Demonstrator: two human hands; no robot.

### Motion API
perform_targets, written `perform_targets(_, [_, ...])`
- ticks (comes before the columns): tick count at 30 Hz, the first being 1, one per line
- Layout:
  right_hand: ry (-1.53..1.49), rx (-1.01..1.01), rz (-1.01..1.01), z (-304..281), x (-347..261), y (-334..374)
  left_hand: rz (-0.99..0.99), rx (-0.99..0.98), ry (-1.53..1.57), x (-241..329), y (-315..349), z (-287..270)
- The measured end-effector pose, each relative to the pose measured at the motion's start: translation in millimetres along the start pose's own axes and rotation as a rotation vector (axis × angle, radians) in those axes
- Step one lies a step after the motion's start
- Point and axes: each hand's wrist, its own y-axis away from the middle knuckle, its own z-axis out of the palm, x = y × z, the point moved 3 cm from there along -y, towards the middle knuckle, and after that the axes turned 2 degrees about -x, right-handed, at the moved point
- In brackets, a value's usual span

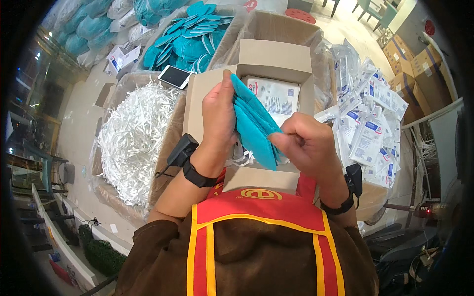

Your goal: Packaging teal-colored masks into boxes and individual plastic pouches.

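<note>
Head view: left hand (220,112) pinching upper end of teal folded stack (251,117), right hand (310,142) pinching lower edge; stack tilted over open carton (275,54), likely two-ended grip keeping loose layers together.

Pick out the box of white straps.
The near-left box, heaped with straps; the box behind holds teal pieces, the middle box a white packet.

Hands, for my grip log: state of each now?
Left hand: closed, holding a stack of teal pieces.
Right hand: closed, pinching the stack's right edge.
</note>
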Motion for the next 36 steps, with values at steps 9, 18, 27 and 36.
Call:
perform_targets(9, [-0.764,0.067,0.122,12,21,1,-0.04,0.037,0.089,-2,8,6])
perform_targets(18, [-0.368,0.188,0.074,15,39,0,0.086,0.048,0.12,-11,2,0])
perform_targets(27, [0.523,0.218,-0.223,8,-5,-13,0.017,0.125,0.165,-24,-1,2])
perform_targets(36, [0.612,0.176,-0.205,16,-2,-14,0.053,0.13,0.149,-23,2,6])
